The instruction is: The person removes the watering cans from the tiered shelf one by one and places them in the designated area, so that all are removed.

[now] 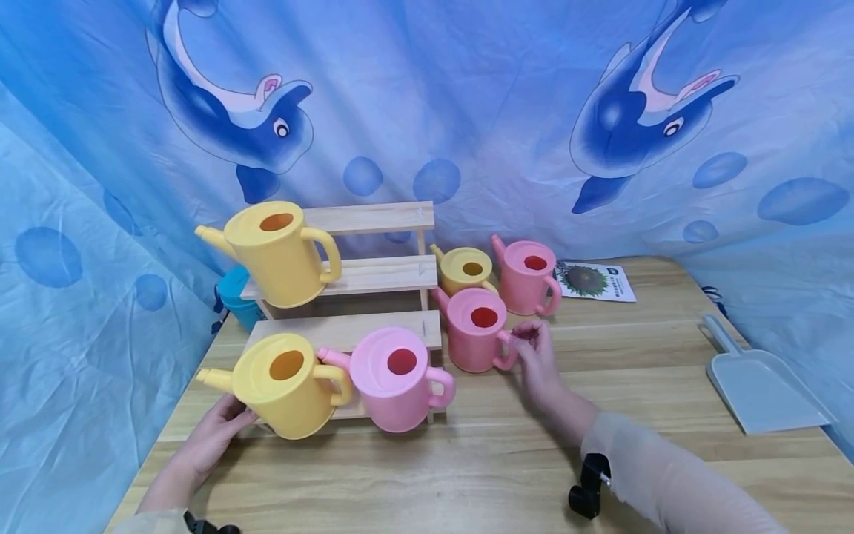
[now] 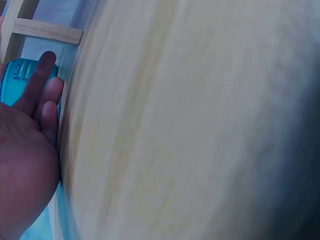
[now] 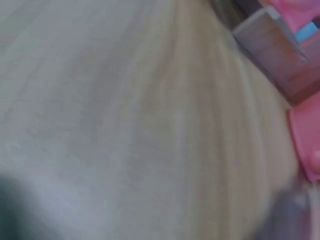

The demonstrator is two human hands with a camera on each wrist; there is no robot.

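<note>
My right hand [image 1: 542, 365] pinches the handle of a pink watering can [image 1: 472, 345] on the table, just right of a tiered wooden shelf [image 1: 373, 325]. In the right wrist view, part of that pink can [image 3: 306, 132] shows at the edge. At the shelf's lower left is my left hand [image 1: 208, 439], its fingertips hidden in the head view by a yellow watering can [image 1: 287, 404]. The left wrist view shows this hand [image 2: 25, 155] with extended fingers, holding nothing. A lighter pink watering can [image 1: 392, 393] stands beside the yellow one on the bottom tier.
Higher on the shelf stands another yellow watering can [image 1: 280, 259]. Behind the gripped can are a smaller-looking yellow can [image 1: 460, 278] and a pink can [image 1: 520, 278]. A sunflower packet [image 1: 597, 282], a grey dustpan [image 1: 767, 389] and a teal container [image 1: 233, 293] are also around.
</note>
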